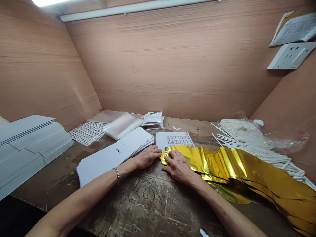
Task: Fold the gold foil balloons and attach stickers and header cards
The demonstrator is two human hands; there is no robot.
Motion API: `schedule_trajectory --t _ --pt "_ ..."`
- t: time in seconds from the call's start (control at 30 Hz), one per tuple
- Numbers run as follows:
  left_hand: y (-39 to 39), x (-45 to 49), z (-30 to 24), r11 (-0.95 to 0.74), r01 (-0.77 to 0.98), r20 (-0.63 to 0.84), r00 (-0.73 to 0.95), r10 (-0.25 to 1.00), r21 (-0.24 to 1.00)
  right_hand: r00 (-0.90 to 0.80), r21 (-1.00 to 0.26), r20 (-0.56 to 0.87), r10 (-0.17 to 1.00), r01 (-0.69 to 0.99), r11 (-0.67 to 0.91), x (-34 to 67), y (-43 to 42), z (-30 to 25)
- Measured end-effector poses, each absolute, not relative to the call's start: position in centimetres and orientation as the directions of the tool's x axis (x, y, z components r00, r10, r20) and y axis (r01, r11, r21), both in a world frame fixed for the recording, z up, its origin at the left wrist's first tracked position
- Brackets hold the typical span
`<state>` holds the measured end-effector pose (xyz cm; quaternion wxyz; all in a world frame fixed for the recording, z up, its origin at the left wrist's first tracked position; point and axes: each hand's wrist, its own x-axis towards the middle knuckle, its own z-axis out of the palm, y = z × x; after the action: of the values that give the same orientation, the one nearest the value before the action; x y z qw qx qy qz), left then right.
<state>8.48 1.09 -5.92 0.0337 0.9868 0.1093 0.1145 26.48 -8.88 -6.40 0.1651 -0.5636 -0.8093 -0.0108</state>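
A stack of long, flat, shiny gold foil pieces (209, 161) stretches from the middle of the table to the right edge. My left hand (147, 156) has its fingers closed at the narrow left end of the foil. A metal bangle is on that wrist. Just to the right, my right hand (179, 167) lies over the same end, its fingers bent and gripping the foil. A small round hole or dot shows in the foil between the hands. The fingertips partly hide the foil's edge. Behind the hands lies a sheet of printed stickers (176, 139).
Fanned white cards (111, 158) lie left of my hands, with clear plastic sleeves (123, 125) and another sticker sheet (87, 132) behind. Folded white cartons (34, 148) stand far left. Small printed leaflets (153, 119) sit at the back; white sticks (247, 144) lie right.
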Motion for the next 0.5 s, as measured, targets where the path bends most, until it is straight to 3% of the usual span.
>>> schedule_trajectory --t 0.13,0.23,0.37,0.5 --pt "1.5 9.1 -6.6 -0.946 0.268 0.28 0.908 0.311 0.181 -0.265 -0.191 0.29 0.92 0.926 0.327 25.9 -8.9 -6.8" --pt "1.7 9.4 -6.4 -0.929 0.27 0.298 0.892 0.34 0.251 -0.203 -0.291 0.314 0.928 0.909 0.297 25.8 -8.7 -6.9" --pt "1.5 9.4 -6.1 -0.909 0.309 0.289 0.876 0.386 0.279 0.025 -0.515 0.321 0.947 0.844 0.153 26.0 -7.6 -7.1" --pt "1.0 9.2 -6.2 -0.874 0.402 0.289 0.832 0.473 0.273 0.219 -0.79 0.176 0.96 0.613 0.005 26.6 -6.4 -7.5"
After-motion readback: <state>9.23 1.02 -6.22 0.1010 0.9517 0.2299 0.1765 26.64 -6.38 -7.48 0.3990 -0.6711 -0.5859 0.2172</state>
